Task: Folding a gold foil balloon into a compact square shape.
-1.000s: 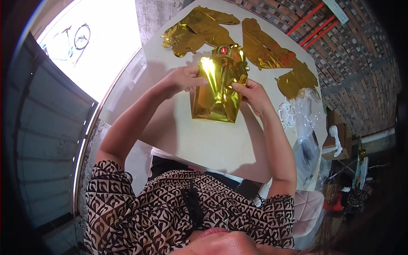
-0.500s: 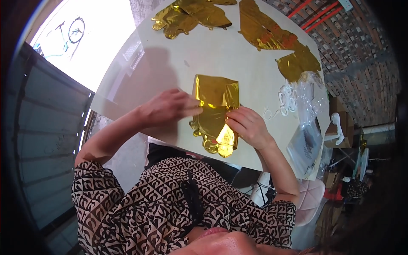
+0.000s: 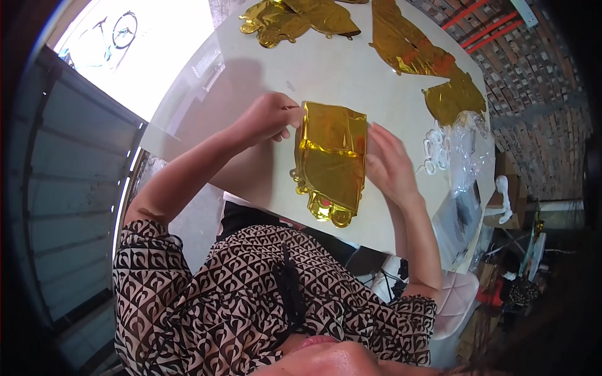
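A flat, folded gold foil balloon [image 3: 332, 166] lies on the table in front of me, with a crease across its upper half. Its lower end has rounded lobes and small tabs. At its upper left edge, my left hand [image 3: 276, 118] is closed, thumb and fingers pinching the foil there. My right hand [image 3: 392, 164] lies along the right edge, fingers stretched out and holding nothing.
More flat gold foil balloons [image 3: 407, 47] lie along the far side of the pale table [image 3: 257, 178]. To the right are coiled white ribbon [image 3: 436, 150], clear plastic wrap [image 3: 470, 153] and a plastic packet [image 3: 458, 219]. A quilted pink chair [image 3: 453, 304] stands by the table's right side.
My left hand has gone up to the foil's upper left edge and closed there. The right hand has come off the lower right part and stretched out beside the edge.
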Available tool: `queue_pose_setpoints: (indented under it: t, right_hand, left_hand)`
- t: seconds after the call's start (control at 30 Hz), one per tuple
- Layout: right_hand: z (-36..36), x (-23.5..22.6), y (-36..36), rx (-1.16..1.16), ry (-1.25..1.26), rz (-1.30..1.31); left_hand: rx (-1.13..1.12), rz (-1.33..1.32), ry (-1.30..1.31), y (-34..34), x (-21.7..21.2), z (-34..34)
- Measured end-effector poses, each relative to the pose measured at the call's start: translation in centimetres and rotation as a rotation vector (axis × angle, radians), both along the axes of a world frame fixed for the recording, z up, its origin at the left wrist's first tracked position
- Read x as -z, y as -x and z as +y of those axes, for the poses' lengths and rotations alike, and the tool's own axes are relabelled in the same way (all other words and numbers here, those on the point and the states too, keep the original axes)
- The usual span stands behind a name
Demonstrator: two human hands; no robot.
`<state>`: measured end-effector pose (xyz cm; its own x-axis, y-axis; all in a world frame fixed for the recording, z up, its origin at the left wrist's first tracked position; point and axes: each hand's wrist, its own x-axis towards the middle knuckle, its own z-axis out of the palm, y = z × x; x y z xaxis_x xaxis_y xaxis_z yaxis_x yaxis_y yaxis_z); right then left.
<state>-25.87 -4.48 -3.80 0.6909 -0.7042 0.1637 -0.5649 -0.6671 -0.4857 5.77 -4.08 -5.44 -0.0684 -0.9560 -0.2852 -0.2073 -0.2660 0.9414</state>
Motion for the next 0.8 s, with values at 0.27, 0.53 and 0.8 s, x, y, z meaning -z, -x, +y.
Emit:
queue_pose_setpoints:
  t: [0.27, 0.53, 0.8]
  right_hand:
    - [-0.5, 3.3, -1.7, -0.033, 0.184, 0.044]
    - [-0.2, 3.6, -1.7, -0.006, 0.176, 0.007]
    - [-0.5, 3.9, -2.0, 0.032, 0.186, -0.035]
  left_hand:
    - [0.119, 0.011, -0.083, 0.2, 0.8, -1.1]
    - [0.114, -0.105, 0.022, 0.8, 1.1, -0.7]
    - [0.114, -0.037, 0.028, 0.4, 0.7, -0.6]
